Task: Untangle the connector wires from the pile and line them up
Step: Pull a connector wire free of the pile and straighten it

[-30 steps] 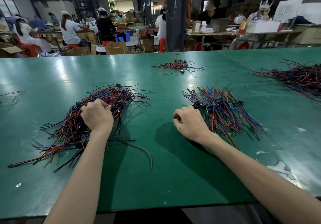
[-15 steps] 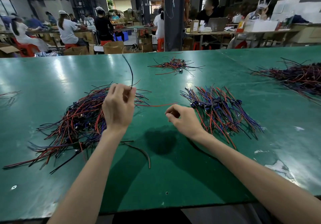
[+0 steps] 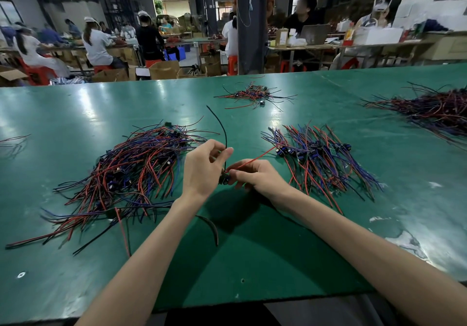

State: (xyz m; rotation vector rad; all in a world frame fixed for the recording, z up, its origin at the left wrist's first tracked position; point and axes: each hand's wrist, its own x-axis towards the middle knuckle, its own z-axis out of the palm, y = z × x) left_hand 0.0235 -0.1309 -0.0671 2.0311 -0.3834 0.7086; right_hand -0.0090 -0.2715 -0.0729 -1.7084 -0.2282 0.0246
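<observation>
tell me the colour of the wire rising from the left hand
Black: thin curved wire in the left hand; right hand holds a red wire. Head view.

The table (image 3: 75,113) is glossy green, the tangled pile (image 3: 131,174) red, black and blue, the bundle (image 3: 318,159) red and purple-blue, alongside a black wire (image 3: 222,128) and a red wire (image 3: 255,159).

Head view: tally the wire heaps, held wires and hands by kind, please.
Wire heaps: 4 (tangled pile, lined-up pile, small far heap, far-right heap)
Stray wires at left edge: 1 cluster
Held connector wire: 1
Hands: 2 (left hand, right hand)
Total: 8
</observation>
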